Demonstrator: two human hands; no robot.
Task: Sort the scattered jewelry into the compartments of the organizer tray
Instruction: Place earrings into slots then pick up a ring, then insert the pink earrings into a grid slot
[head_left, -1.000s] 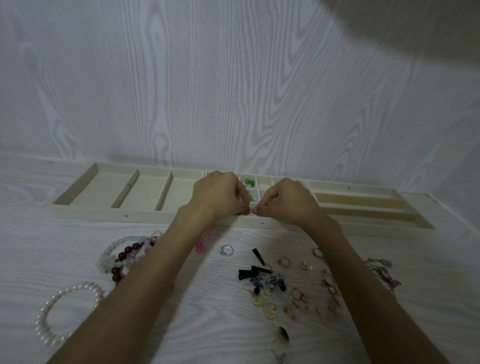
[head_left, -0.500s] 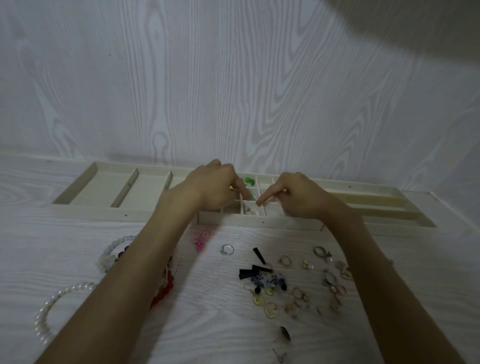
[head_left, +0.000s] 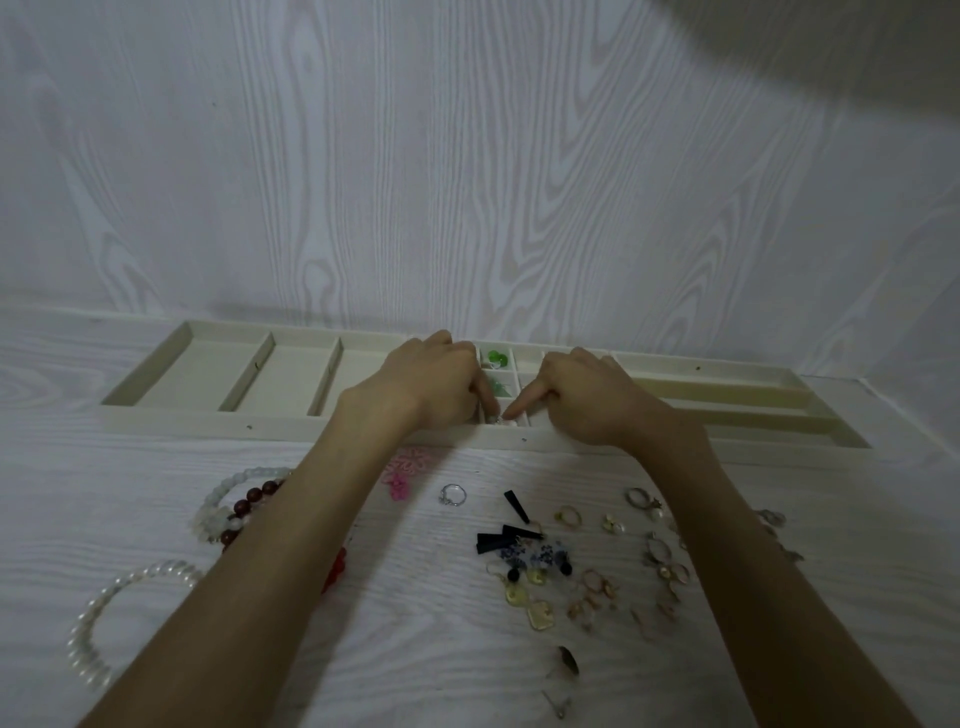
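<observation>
Head view: both hands over cream compartmented organizer tray (head_left: 171, 374). Right hand (head_left: 592, 400) index straight, tip on small pale piece (head_left: 501, 420) in near mid cell; left hand (head_left: 441, 384) fingers curled, grip unclear. Seat piece flat w/ light press, don't nudge green beads (head_left: 493, 357) behind.

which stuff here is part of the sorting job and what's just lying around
Job: organizer tray; both hands at its small compartments; green pieces already sorted; silver ring, pearl bracelet, black earrings.

Lying about: nothing visible; only the tabletop and wall.
</observation>
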